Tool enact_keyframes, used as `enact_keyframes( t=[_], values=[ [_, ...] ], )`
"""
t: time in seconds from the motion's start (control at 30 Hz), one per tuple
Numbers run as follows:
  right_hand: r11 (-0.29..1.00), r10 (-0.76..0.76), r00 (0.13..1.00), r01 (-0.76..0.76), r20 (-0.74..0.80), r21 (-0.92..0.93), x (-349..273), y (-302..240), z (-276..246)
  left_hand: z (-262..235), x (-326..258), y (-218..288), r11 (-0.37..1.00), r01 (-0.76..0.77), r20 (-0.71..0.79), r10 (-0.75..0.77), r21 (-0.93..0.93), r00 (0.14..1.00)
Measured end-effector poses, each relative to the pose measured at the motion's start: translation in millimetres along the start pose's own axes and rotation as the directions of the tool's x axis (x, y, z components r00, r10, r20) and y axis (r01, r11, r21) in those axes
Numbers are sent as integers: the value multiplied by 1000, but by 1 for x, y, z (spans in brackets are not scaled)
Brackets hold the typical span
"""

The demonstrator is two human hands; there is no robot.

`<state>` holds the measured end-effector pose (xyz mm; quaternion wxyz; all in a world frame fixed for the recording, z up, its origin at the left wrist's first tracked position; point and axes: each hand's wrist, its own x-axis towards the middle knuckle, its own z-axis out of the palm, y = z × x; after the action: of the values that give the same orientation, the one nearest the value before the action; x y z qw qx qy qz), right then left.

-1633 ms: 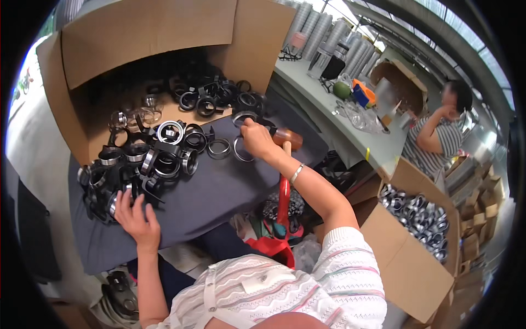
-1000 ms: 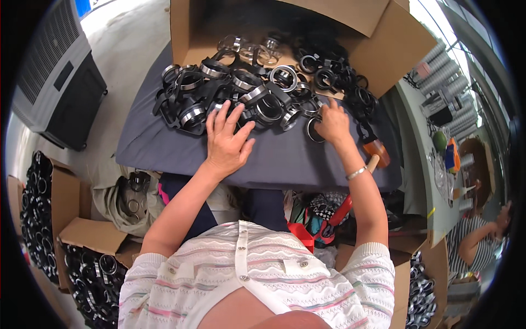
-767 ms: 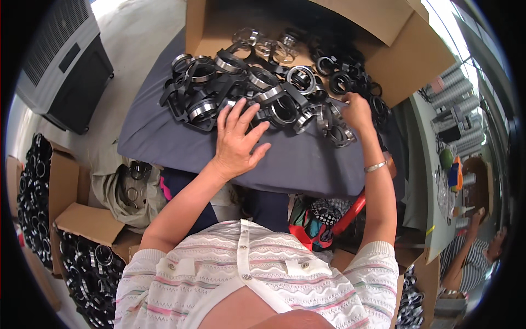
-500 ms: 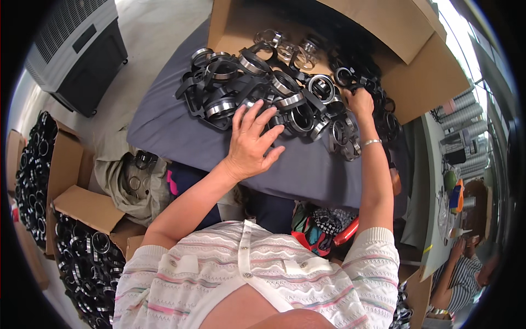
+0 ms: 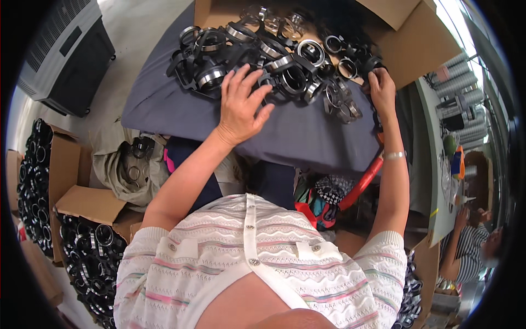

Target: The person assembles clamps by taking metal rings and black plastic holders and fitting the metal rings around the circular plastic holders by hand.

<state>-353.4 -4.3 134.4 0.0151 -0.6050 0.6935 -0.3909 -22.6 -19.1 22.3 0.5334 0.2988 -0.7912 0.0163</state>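
A heap of black parts with shiny silver rings [image 5: 274, 60] lies on a dark grey cloth-covered table [image 5: 307, 137]. Over its near edge, my left hand [image 5: 241, 107] spreads its fingers and holds nothing; the fingertips reach the nearest parts. At the heap's right side, the thumb and fingers of my right hand [image 5: 382, 90] are closed on a black ring-shaped part [image 5: 374, 64], mostly covered by the fingers. A small tangle of silver rings [image 5: 341, 103] sits between my hands, close to the heap's near edge.
A cardboard box [image 5: 422, 52] lies open behind the heap. Boxes full of similar rings [image 5: 90, 263] stand at lower left, beside a beige sack [image 5: 120, 170]. A wheeled air cooler [image 5: 66, 60] is at far left. Along the right, a person in stripes [image 5: 470, 249] sits by a bench.
My right hand has moved right along the heap, its fingers now closed on a black part there. My left hand stays by the near edge. The whole view has shifted slightly.
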Motion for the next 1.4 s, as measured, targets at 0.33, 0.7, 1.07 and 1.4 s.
enact_keyframes(
  t=[0.33, 0.7, 1.07, 1.4],
  values=[
    [869, -495, 769, 428, 405, 250, -151, -79, -27, -21, -7, 63, 901, 41, 48, -23, -433, 999],
    [993, -113, 983, 116, 145, -13, -91, -16, 53, -38, -64, 53, -204, 779, 766, -440, -593, 468],
    [934, -325, 936, 340, 132, -111, -102, -14, 42, -36, -112, 49, 349, 809, 433, -707, -473, 559],
    [836, -450, 745, 546, 493, -60, -149, -23, 22, -41, -109, 42, -87, 866, 758, -531, -493, 378]
  ],
)
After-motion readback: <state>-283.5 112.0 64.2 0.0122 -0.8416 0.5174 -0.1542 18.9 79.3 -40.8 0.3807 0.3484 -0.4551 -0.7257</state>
